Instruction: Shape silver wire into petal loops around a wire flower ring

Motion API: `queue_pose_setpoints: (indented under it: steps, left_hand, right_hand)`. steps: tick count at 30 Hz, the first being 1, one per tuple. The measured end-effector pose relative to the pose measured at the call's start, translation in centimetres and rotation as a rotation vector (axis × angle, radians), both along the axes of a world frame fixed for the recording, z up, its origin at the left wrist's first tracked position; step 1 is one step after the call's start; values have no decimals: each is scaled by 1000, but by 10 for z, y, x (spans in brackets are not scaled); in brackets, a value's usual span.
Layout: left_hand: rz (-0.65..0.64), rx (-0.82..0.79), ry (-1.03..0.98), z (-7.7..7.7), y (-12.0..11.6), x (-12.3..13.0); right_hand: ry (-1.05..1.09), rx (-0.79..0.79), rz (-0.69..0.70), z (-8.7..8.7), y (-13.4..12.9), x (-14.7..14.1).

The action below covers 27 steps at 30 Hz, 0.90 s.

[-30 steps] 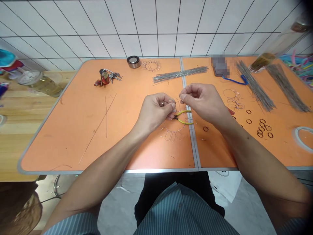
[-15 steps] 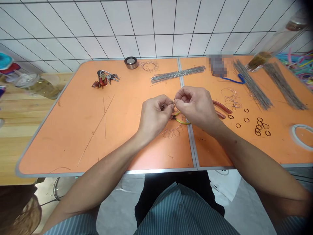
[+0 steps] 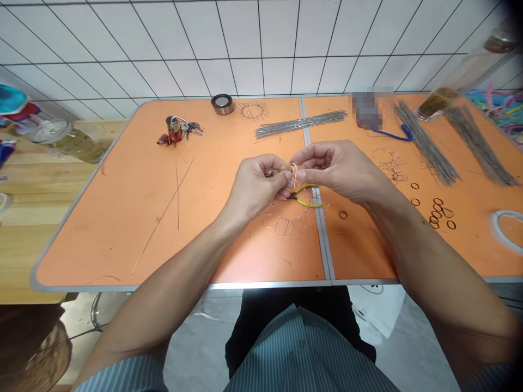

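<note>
Above the middle of the table, my left hand (image 3: 261, 182) is closed, pinching a thin piece of wire (image 3: 295, 173) between thumb and fingertips. A bent, bright length of that wire stands up between my two hands. From the right, my right hand (image 3: 337, 169) has its thumb and forefinger at the same wire, its other fingers curled loosely. Beneath the hands lie small pliers with yellow handles (image 3: 308, 205), their jaws by my left fingertips. Just below, a ring of looped wire (image 3: 288, 224) rests on the orange table (image 3: 229, 261).
Bundles of straight wire (image 3: 300, 125) (image 3: 429, 144) lie toward the back and right. Small dark rings (image 3: 436, 212) are scattered on the right, near a white ring (image 3: 506, 231). Keys (image 3: 180, 129) and a tape roll (image 3: 223, 104) sit at the back left. A glass jar (image 3: 67, 141) stands left.
My right fingers have moved slightly apart, and the bent wire now shows between the hands. My right hand now covers the red-handled tool seen beside it before. The view has shifted slightly.
</note>
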<state>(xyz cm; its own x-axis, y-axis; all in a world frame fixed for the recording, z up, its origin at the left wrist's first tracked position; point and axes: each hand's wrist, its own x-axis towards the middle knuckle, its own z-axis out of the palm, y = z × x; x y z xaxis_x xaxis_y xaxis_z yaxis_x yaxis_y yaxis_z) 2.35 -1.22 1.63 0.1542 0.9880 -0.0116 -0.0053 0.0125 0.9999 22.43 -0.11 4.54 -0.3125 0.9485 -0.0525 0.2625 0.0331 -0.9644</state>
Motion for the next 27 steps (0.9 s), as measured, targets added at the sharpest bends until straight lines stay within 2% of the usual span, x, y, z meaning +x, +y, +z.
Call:
queue_pose_setpoints:
  steps: [5, 12, 27]
  left_hand:
    - [-10, 5, 3, 0, -1, 0]
    - [-2, -2, 11, 1, -2, 1]
    - [-36, -6, 32, 3, -3, 0]
  right_hand:
    - [24, -39, -31, -3, 0, 0]
    - [19, -114, -1, 0, -1, 0]
    - [-52, -19, -124, -1, -9, -14]
